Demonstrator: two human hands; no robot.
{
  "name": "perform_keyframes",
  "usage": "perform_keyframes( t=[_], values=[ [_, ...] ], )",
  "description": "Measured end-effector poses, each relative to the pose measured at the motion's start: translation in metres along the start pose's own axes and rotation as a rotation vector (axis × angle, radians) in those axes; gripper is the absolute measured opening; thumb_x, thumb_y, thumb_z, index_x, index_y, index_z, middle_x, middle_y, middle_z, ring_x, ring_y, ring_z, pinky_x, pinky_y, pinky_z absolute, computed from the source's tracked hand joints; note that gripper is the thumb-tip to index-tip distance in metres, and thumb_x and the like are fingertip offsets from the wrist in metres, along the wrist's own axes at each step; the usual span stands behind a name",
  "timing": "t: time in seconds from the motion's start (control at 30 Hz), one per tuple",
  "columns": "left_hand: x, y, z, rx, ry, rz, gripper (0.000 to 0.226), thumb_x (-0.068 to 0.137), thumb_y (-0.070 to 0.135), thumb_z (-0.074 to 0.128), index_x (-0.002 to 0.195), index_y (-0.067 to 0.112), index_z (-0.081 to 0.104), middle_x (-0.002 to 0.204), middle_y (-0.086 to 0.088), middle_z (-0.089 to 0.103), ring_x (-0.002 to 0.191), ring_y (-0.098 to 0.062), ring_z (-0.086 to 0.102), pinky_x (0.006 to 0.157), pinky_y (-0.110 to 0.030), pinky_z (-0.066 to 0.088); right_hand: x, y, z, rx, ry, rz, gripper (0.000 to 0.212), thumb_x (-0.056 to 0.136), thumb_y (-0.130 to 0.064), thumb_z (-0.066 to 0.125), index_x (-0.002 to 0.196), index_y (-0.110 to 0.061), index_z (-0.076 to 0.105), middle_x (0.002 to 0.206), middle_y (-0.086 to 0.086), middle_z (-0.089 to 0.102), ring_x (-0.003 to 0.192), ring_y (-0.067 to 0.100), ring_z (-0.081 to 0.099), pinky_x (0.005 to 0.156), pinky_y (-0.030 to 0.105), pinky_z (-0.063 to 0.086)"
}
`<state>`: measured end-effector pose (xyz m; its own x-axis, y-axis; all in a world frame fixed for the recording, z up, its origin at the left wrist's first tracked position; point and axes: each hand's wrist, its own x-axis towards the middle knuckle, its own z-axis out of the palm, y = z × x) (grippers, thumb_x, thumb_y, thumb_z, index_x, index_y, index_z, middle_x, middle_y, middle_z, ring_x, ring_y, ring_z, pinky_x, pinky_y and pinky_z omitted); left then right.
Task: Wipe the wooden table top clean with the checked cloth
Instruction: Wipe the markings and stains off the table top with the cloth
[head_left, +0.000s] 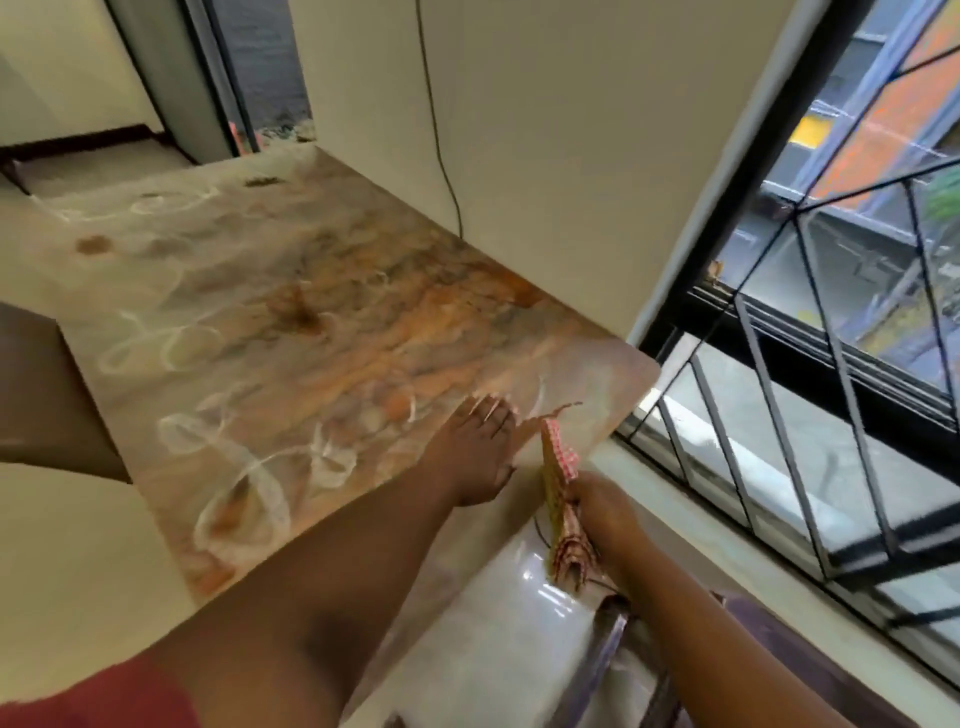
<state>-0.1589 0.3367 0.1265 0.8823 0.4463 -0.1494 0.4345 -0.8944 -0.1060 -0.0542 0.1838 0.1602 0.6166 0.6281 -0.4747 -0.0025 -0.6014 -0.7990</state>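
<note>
Two hands, one cloth: right hand (597, 506) has fingers curled round the bunched checked cloth (561, 499), held up just off the table top's (291, 332) window-side edge, prob. gathering it before a wipe. Left hand (475, 457) lies flat, fingers straight, holding nothing, on that edge, likely for bracing. Many whitish ring marks & several brown stains across the table.

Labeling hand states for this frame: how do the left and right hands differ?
The left hand lies flat with straight fingers on the table top; the right hand is curled in a grip round the checked cloth. The left hand holds nothing; the right hand carries the cloth. The left hand is over the table; the right hand is off its near edge. Both are bare and reach forward.
</note>
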Motion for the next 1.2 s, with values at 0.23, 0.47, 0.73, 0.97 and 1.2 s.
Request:
perform_keyframes(
  t=[0.23,0.47,0.73,0.97,1.2],
  values=[
    [-0.053,-0.090,0.025,-0.043,-0.055,-0.080,0.063,0.100,0.041,0.019,0.152,0.013,-0.002,0.160,-0.007,-0.008,0.146,-0.022,-0.013,0.114,-0.039,-0.016,-0.010,0.010,0.119,-0.278,-0.228,-0.320,0.029,0.100,-0.039,0.036,0.124,-0.036,0.052,0.117,-0.004,0.063,0.105,0.020,0.060,0.087,0.034,0.048],
    [-0.161,-0.145,0.056,0.020,-0.207,-0.276,0.077,0.095,0.060,0.018,0.151,0.012,-0.002,0.160,-0.008,-0.005,0.146,-0.025,-0.010,0.116,-0.042,-0.012,-0.053,0.026,0.207,-0.571,-0.409,-0.769,0.046,0.095,-0.035,0.036,0.135,-0.017,0.049,0.132,0.003,0.057,0.119,0.017,0.054,0.103,0.023,0.033],
    [-0.261,-0.126,0.091,-0.094,-0.164,-0.486,0.076,0.087,0.053,-0.002,0.152,0.013,0.001,0.160,-0.007,-0.004,0.147,-0.025,-0.003,0.116,-0.040,-0.011,-0.088,0.044,0.236,-1.108,-0.601,-1.107,0.077,0.086,-0.055,0.008,0.146,-0.012,0.031,0.151,0.008,0.031,0.139,0.024,0.029,0.114,0.037,0.013],
    [-0.280,-0.089,0.093,-0.176,-0.085,-0.551,0.087,0.074,0.047,-0.013,0.152,0.012,0.004,0.160,-0.010,0.001,0.147,-0.024,-0.003,0.114,-0.038,-0.013,-0.093,0.075,0.156,-1.141,-0.628,-1.141,0.053,0.074,-0.029,0.036,0.119,-0.026,0.065,0.123,-0.006,0.064,0.112,0.013,0.060,0.097,0.029,0.041],
    [-0.280,-0.088,0.099,-0.250,-0.013,-0.579,0.084,0.077,0.047,-0.010,0.152,0.011,0.007,0.160,-0.008,0.004,0.147,-0.023,-0.003,0.116,-0.039,-0.010,-0.078,0.042,0.213,-1.074,-0.375,-0.909,0.063,0.090,-0.048,0.022,0.146,-0.020,0.031,0.151,0.005,0.032,0.138,0.022,0.028,0.113,0.034,0.018]
  ],
)
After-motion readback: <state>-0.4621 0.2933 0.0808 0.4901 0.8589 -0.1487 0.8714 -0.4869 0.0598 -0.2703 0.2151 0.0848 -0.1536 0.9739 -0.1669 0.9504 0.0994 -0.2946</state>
